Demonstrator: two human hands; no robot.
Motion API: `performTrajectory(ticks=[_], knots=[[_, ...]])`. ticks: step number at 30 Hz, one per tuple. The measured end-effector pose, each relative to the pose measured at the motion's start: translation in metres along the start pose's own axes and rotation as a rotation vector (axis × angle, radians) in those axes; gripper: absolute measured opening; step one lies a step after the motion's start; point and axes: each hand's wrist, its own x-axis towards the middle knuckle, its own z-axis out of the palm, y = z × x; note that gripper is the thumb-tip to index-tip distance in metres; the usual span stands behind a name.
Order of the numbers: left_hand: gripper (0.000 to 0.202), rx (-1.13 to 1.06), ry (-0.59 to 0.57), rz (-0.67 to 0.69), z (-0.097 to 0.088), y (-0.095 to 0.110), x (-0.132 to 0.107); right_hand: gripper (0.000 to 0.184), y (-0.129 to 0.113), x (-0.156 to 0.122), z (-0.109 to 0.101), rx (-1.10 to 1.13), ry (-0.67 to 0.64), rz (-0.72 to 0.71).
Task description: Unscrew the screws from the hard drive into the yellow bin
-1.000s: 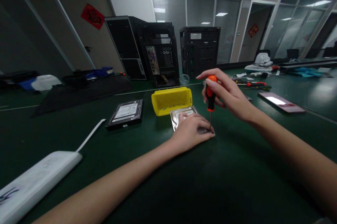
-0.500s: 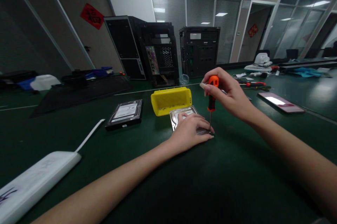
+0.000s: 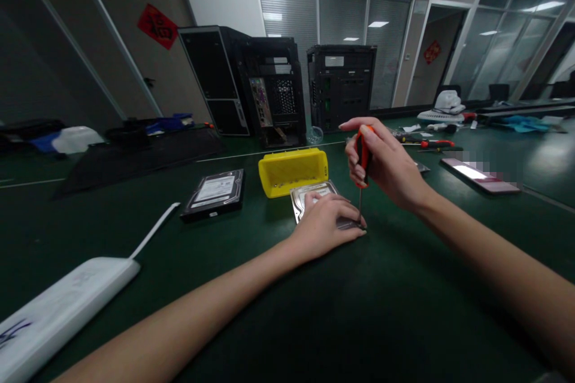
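Observation:
Under my left hand (image 3: 327,220) lies a silver hard drive (image 3: 298,199), flat on the dark green table. My left fingers wrap over its top and near right corner, covering much of it. My right hand (image 3: 381,158) is closed round the handle of an orange and black screwdriver (image 3: 363,158). The screwdriver stands nearly upright, its shaft down at the drive's right corner beside my left fingertips. Whether the tip sits in a screw is too small to tell. Just behind the drive, a yellow bin (image 3: 293,173) lies with its opening toward me, several small screws inside.
Left of the bin lies a second hard drive (image 3: 214,193). A white power strip (image 3: 67,311) with its cord fills the near left. Computer cases (image 3: 272,92) stand at the back. On the right are a phone (image 3: 480,175) and red-handled pliers (image 3: 435,144).
My right hand has shifted its grip, from fingertips at the top of the screwdriver handle to fingers wrapped around it. The screwdriver leans slightly more. My left hand and the drive stay put.

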Motion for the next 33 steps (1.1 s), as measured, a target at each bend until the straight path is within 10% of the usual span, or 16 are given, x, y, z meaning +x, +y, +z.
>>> performTrajectory(ticks=[33], knots=[[0.016, -0.070, -0.001, -0.005, -0.001, -0.003, 0.003, 0.024, 0.004, -0.009, 0.018, 0.003, 0.016, -0.142]])
